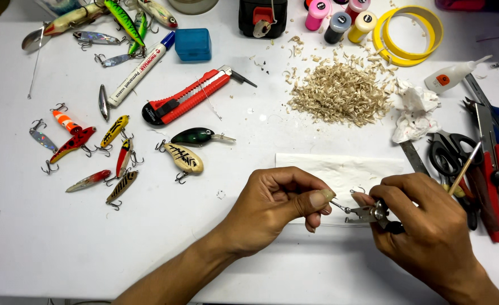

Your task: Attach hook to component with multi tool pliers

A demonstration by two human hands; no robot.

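While pinched — hook [340, 208], pliers [368, 213].

A white table [46, 237] holds many small painted fishing lures [91, 147] at the left, a red utility knife [184, 97], a white marker [138, 70], a heap of wood shavings [340, 93], a paper towel [340, 169], black-handled scissors [447, 155] at the right

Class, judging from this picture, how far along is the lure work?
Done, by the look of it: several painted lures with hooks lie at the left, and a heap of wood shavings sits behind. In hand: the left hand pinches a small metal fitting, which the small pliers in the right hand grip. Left: the pale lure looks unpainted apart from dark markings.
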